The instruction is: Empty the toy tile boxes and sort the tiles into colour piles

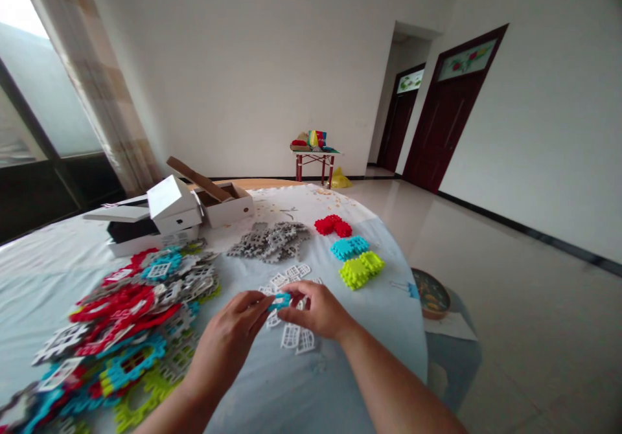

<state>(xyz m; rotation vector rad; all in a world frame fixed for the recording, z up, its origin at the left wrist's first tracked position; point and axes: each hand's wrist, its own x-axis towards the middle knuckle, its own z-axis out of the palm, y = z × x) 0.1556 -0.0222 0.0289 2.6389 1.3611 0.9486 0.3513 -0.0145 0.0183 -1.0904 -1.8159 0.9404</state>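
Note:
My left hand (232, 337) and my right hand (315, 308) meet over the table, and both pinch a small blue toothed plastic piece (280, 301) between their fingertips. Under and around the hands lie several white window-shaped plastic pieces (296, 338) on the pale tablecloth. To the left spreads a big heap of red, blue, grey, white and green interlocking pieces (131, 311).
Sorted piles lie further out: grey (272, 239), red (333, 225), blue (348, 247), lime green (362, 269). Open white cardboard boxes (168, 217) stand at the back left. The round table's edge (420, 330) curves on the right, with a stool (432, 295) beside it.

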